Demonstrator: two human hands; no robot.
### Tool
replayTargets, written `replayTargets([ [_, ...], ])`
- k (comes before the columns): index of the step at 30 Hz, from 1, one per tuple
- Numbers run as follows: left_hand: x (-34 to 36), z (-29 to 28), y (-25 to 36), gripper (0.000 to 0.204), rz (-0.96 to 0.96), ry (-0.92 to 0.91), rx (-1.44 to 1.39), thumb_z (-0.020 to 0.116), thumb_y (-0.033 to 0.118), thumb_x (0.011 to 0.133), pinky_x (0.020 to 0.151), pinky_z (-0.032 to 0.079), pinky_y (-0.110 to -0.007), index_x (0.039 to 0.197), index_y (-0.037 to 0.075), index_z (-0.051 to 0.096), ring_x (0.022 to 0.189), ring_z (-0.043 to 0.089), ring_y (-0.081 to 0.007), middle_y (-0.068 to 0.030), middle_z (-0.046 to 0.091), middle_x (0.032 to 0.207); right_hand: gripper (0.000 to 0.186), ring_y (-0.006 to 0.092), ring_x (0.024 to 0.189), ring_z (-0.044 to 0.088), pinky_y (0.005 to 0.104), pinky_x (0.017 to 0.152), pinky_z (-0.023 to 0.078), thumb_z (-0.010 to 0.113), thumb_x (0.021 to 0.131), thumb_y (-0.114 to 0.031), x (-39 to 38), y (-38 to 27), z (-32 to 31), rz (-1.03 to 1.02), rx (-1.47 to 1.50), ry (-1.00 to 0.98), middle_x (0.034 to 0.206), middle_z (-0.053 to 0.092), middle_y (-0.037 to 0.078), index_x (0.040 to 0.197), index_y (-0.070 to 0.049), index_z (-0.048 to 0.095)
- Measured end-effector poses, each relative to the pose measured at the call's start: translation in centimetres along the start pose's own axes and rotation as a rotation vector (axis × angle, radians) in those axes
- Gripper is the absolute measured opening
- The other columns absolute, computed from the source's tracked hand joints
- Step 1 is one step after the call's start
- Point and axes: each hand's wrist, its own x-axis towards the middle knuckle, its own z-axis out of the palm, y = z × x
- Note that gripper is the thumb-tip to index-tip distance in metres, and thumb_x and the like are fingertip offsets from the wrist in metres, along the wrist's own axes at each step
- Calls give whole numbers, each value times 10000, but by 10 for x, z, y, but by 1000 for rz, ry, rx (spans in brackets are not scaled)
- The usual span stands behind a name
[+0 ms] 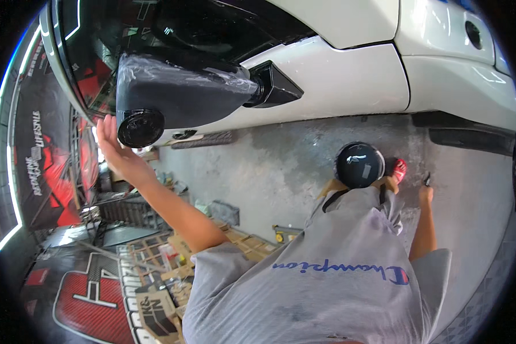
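A dark grey side-mirror housing (183, 92) with whitish smears stands out from a white car (344, 74) on a black angular mount (274, 86). At its lower left end is a round black ribbed part (140, 128). My left hand (119, 152) is raised beside this end, fingers stretched upward and holding nothing; I cannot tell whether they touch the housing. Low at the right, my right hand (426, 195) is closed around a small dark tool (427, 179), whose kind is too small to make out.
By my legs is a round glossy black object (358, 165) with a pale rim, near a red shoe (400, 170). Cardboard boxes (157, 312) and wooden pieces lie at the lower left. A yellow and black item (280, 235) rests on the grey floor (258, 178).
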Motion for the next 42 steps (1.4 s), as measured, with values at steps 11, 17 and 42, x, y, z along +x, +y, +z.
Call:
replayTargets([
  [11, 29, 20, 57, 745, -543, 101, -184, 561, 566, 965, 961, 544, -442, 1343, -76, 538, 1140, 643, -289, -178, 631, 1276, 526, 348, 921, 680, 460, 804, 507, 533, 855, -348, 2, 136, 26, 160, -271, -97, 961, 705, 252, 1050, 114, 692],
  [17, 39, 19, 76, 666, -545, 182, -68, 590, 570, 952, 909, 561, -424, 1278, -11, 611, 1076, 670, -259, -141, 685, 1160, 596, 412, 1073, 670, 477, 873, 497, 541, 905, -488, 25, 60, 30, 38, -192, -214, 1082, 703, 285, 1081, 58, 704],
  [42, 35, 29, 67, 529, -483, -24, -185, 554, 390, 1011, 898, 543, -340, 1250, -75, 633, 1011, 692, -209, -138, 711, 1125, 596, 433, 1167, 624, 479, 973, 479, 535, 965, -517, -75, -103, -48, -383, -111, -60, 1174, 674, 286, 1313, -41, 624],
])
